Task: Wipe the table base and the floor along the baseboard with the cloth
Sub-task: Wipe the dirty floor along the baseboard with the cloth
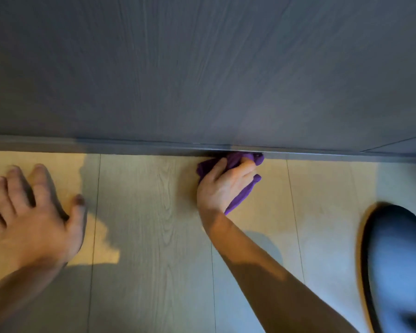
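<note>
My right hand (pixel 226 183) grips a bunched purple cloth (pixel 244 193) and presses it onto the pale wood-plank floor (pixel 154 212), right where the floor meets the grey baseboard (pixel 130 145). The cloth's far end touches the baseboard's lower edge. A tail of cloth sticks out under my palm to the right. My left hand (pixel 34 212) rests flat on the floor at the left, fingers spread, holding nothing.
A grey wood-grain panel (pixel 202 68) rises above the baseboard and fills the upper half of the view. A dark round object with a tan rim (pixel 399 265) sits on the floor at the lower right. Sunlit patches and shadows cross the planks.
</note>
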